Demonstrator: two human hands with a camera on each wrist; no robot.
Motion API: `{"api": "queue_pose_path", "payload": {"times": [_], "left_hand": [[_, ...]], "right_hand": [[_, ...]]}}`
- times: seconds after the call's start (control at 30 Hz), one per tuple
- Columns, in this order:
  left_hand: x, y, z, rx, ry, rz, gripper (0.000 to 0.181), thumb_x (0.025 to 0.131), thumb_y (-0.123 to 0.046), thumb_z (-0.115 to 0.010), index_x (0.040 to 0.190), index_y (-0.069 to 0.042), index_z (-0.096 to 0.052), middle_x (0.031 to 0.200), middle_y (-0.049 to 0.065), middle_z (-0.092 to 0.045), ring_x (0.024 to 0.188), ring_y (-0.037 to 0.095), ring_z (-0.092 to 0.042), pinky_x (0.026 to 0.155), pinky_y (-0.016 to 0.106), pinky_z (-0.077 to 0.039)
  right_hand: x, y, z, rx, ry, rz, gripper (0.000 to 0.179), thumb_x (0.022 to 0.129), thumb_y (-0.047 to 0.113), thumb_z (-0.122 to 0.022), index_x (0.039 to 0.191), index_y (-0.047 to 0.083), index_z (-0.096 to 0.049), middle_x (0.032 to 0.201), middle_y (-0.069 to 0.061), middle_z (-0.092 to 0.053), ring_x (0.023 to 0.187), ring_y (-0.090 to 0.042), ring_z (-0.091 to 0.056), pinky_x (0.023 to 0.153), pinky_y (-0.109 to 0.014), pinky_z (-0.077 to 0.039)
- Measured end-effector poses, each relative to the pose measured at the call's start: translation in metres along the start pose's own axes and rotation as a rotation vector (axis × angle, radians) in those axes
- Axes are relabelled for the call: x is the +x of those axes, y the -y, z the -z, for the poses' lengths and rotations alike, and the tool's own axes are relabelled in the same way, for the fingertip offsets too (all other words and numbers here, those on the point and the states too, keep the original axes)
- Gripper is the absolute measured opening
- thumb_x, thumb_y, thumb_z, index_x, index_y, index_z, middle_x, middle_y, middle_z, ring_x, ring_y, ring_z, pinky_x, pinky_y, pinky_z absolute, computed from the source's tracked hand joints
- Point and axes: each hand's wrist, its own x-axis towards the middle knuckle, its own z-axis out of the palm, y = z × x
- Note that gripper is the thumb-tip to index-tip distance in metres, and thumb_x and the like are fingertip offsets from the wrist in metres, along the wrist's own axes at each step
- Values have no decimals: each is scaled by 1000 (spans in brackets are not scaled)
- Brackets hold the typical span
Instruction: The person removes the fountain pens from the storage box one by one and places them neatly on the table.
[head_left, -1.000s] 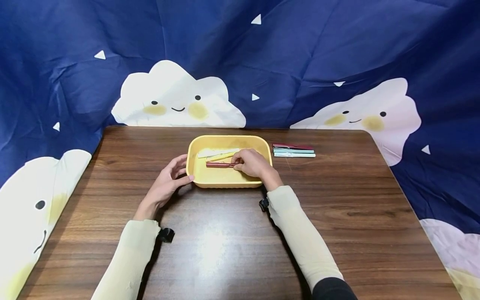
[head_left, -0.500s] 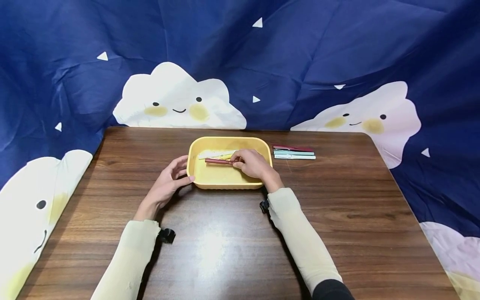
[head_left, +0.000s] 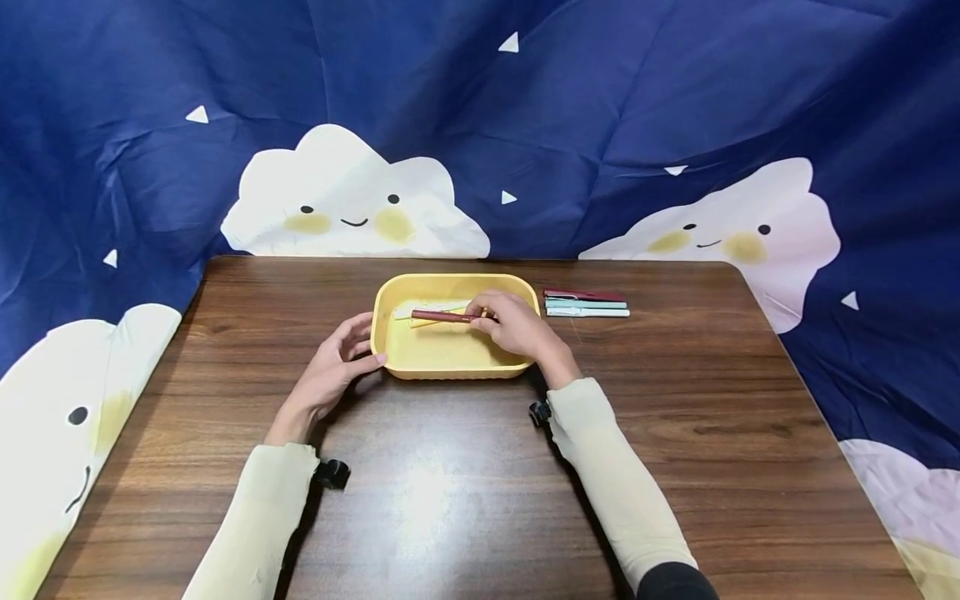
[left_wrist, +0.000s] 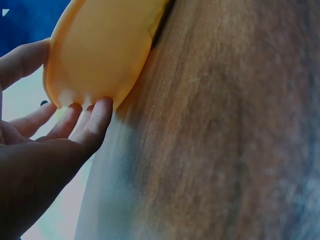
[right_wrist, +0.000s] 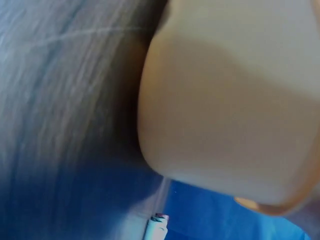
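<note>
A yellow plastic bin [head_left: 450, 372] stands on the table. My left hand [head_left: 333, 367] holds its left end, with the thumb at the near corner of the rim and the fingers along the outer wall. In the left wrist view the fingertips [left_wrist: 102, 107] press on the bin [left_wrist: 100, 55]. Over the bin, my right hand [head_left: 517, 325] pinches a dark red pen [head_left: 438, 316] at its right end; the pen points left. Beneath it a yellow pen [head_left: 427, 322] and a white pen [head_left: 405, 311] lie in the bin, partly hidden by the red pen and the hand.
Right of the bin a dark red pen [head_left: 592, 295], a light teal pen [head_left: 600, 305] and a white pen [head_left: 592, 313] lie side by side on the brown wooden table [head_left: 712, 400]. A dark blue curtain [head_left: 555, 108] with clouds hangs behind the table.
The dark red pen in my right hand has risen from the bin's floor and moved slightly back and to the right. The left hand stays at the bin's left end.
</note>
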Motion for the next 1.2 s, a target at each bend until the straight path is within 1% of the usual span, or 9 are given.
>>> {"api": "queue_pose_path", "payload": {"times": [0.23,0.4,0.47,0.67,0.8,1.07,1.2], "left_hand": [[-1,-1,0,-3,0,0,73,90,6,-70,153,2,-34,148,26,-42,129,40,-48,91,22,-51],[-2,-2,1,1,-6,8,74,90,6,-70,154,1,-34,149,26,-41,130,40,-47,91,21,-50],[-2,-3,2,4,-5,12,74,90,5,-70,154,1,-34,149,26,-41,130,40,-47,91,21,-50],[-3,-3,1,4,-2,20,75,89,5,-71,154,-1,-34,150,25,-40,130,40,-46,90,21,-50],[-3,-3,0,7,0,23,75,89,3,-72,154,-2,-34,150,24,-41,131,39,-47,90,21,-50],[-1,-2,0,10,-1,26,76,90,3,-71,155,0,-32,151,26,-39,132,41,-45,91,20,-49],[-2,-2,1,3,2,24,77,90,4,-71,155,0,-31,151,26,-39,132,40,-45,92,21,-49]], "right_hand": [[-12,1,12,-20,-46,55,8,98,8,-68,104,8,-73,101,-4,-69,90,-19,-61,82,-37,-50],[-18,-4,16,19,-106,101,8,96,5,-70,103,6,-73,99,-5,-70,87,-19,-61,78,-36,-50],[-21,-6,18,28,-120,108,8,95,5,-70,103,5,-73,100,-5,-70,87,-19,-61,78,-36,-49],[-28,-10,26,-7,-151,120,10,96,6,-70,105,4,-74,103,-7,-70,90,-21,-61,82,-38,-49],[-32,-11,34,-16,-162,122,10,95,5,-70,104,4,-74,102,-7,-70,93,-22,-61,85,-39,-48],[-43,-20,45,-21,-170,100,11,96,5,-69,105,4,-73,100,-6,-69,89,-22,-58,81,-39,-46],[-48,-25,49,-7,-180,95,11,95,3,-70,105,4,-74,100,-7,-69,89,-23,-58,82,-39,-46]]}}
